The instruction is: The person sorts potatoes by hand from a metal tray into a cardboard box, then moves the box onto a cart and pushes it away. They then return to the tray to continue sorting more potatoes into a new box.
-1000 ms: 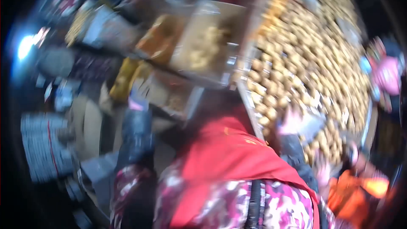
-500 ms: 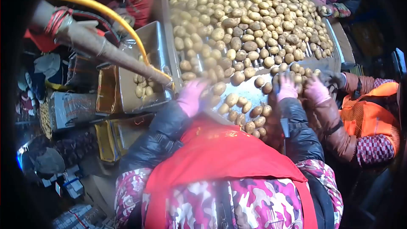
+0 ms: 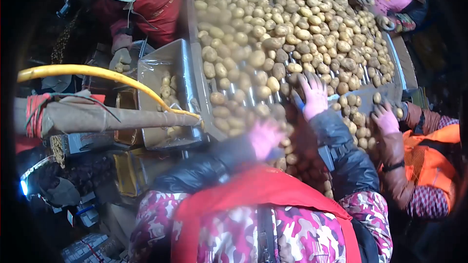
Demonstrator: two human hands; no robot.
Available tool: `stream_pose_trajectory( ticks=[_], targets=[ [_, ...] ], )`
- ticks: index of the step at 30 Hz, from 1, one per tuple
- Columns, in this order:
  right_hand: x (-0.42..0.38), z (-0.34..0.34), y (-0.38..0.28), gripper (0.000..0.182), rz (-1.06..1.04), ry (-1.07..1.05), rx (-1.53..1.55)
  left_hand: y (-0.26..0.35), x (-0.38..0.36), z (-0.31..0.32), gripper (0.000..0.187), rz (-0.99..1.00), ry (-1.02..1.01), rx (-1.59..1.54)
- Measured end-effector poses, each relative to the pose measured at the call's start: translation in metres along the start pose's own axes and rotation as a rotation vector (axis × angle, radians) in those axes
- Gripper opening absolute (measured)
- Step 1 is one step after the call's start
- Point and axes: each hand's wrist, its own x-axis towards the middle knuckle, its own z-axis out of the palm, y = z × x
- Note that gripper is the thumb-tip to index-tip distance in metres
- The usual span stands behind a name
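Observation:
My right hand [image 3: 314, 96], in a pink glove with some blue at the thumb side, reaches forward with fingers spread over the potatoes [image 3: 291, 68] at the near edge of the sorting table. It is open and touches the nearest ones. Blurred by motion, my left hand [image 3: 264, 139] in a matching glove lies lower and to the left, fingers apart, beside potatoes [image 3: 291, 159] that drop toward my red apron [image 3: 258, 190]. I see nothing gripped in either hand. Part of what lies below my right forearm is in shadow.
A yellow hose [image 3: 107, 71] and a wrapped pole [image 3: 117, 121] cross at left, over a plastic-lined box [image 3: 180, 63] with potatoes. A co-worker in an orange vest [image 3: 429, 160] has a pink-gloved hand [image 3: 386, 119] at right. Other gloved co-workers stand round the far side.
My left hand has moved right and down from the table's left side. My right hand has moved forward and slightly left. Potatoes have cleared off the pale metal surface, several now nearer my apron.

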Motion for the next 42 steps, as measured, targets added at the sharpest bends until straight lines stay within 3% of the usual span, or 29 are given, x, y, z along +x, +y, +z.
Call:
stream_pose_trajectory(
  ticks=[1,4,6,7,9,10,11,12,13,15,18,20,21,22,24,26,28,32,33,36,40,42],
  targets=[
    [0.024,0.002,-0.005,0.058,-0.069,-0.001,-0.042,0.004,-0.002,-0.002,0.036,0.112,-0.066,-0.086],
    [0.093,0.023,-0.03,0.061,-0.229,-0.036,0.016,-0.02,-0.008,-0.003,0.034,0.22,0.001,-0.298],
    [0.12,0.03,-0.057,0.061,-0.313,-0.104,0.089,-0.033,-0.015,-0.003,0.03,0.071,0.036,-0.301],
    [0.131,0.06,-0.06,0.058,-0.283,-0.141,0.048,-0.037,-0.017,-0.019,0.031,0.017,0.056,-0.285],
    [0.136,0.066,-0.076,0.05,-0.147,-0.283,0.018,-0.051,-0.025,-0.04,0.036,0.007,0.081,-0.23],
    [0.136,0.059,-0.083,0.048,-0.094,-0.317,0.029,-0.054,-0.03,-0.045,0.039,-0.099,0.112,-0.313],
    [0.134,0.062,-0.082,0.059,-0.014,-0.414,-0.013,-0.052,-0.035,-0.046,0.041,-0.207,0.146,-0.403],
    [0.123,0.061,-0.077,0.056,-0.021,-0.424,0.027,-0.048,-0.041,-0.046,0.044,-0.313,0.18,-0.499],
    [0.11,0.055,-0.075,0.055,-0.008,-0.451,0.061,-0.054,-0.052,-0.037,0.044,-0.298,0.223,-0.498],
    [0.078,0.053,-0.065,0.055,-0.011,-0.409,0.122,-0.035,-0.038,-0.066,0.039,-0.922,0.192,-1.412],
    [0.034,0.05,-0.054,0.054,0.042,-0.308,0.37,-0.038,-0.055,-0.032,0.04,-1.022,0.272,-2.138],
    [0.01,0.035,-0.071,0.057,0.247,-0.162,0.545,-0.041,-0.058,-0.035,0.046,-0.925,0.161,-2.102],
    [0.001,0.028,-0.08,0.059,0.189,-0.124,0.63,-0.042,-0.058,-0.031,0.051,-0.89,0.119,-2.039],
    [-0.006,0.017,-0.09,0.06,0.134,-0.093,0.714,-0.04,-0.054,-0.03,0.052,-0.812,0.155,-2.182],
    [-0.023,-0.014,-0.116,0.06,-0.227,-0.125,0.662,-0.034,-0.047,-0.029,0.055,-0.672,0.234,-2.478],
    [-0.033,-0.019,-0.122,0.056,-0.339,-0.117,0.697,-0.026,-0.05,-0.033,0.059,-0.508,0.349,-2.753],
    [-0.043,-0.019,-0.118,0.052,-0.134,-0.082,0.645,-0.024,-0.064,-0.056,0.062,-0.707,0.355,-2.518],
    [-0.067,0.029,-0.05,0.057,-0.229,-0.179,0.083,-0.013,-0.085,-0.076,0.061,-0.977,0.529,-2.229],
    [-0.071,0.032,-0.041,0.062,-0.253,-0.191,0.059,-0.003,-0.086,-0.084,0.055,-0.97,0.679,-1.995],
    [-0.075,0.037,-0.037,0.066,-0.132,-0.233,0.025,-0.015,-0.111,-0.05,0.05,-0.696,0.814,-1.916],
    [-0.077,0.036,-0.039,0.067,-0.167,-0.166,0.033,0.008,-0.17,-0.071,0.047,-1.095,0.71,-1.896],
    [-0.077,0.032,-0.045,0.066,-0.166,-0.171,0.008,-0.006,-0.212,-0.011,0.049,-1.131,0.855,-1.924]
  ],
)
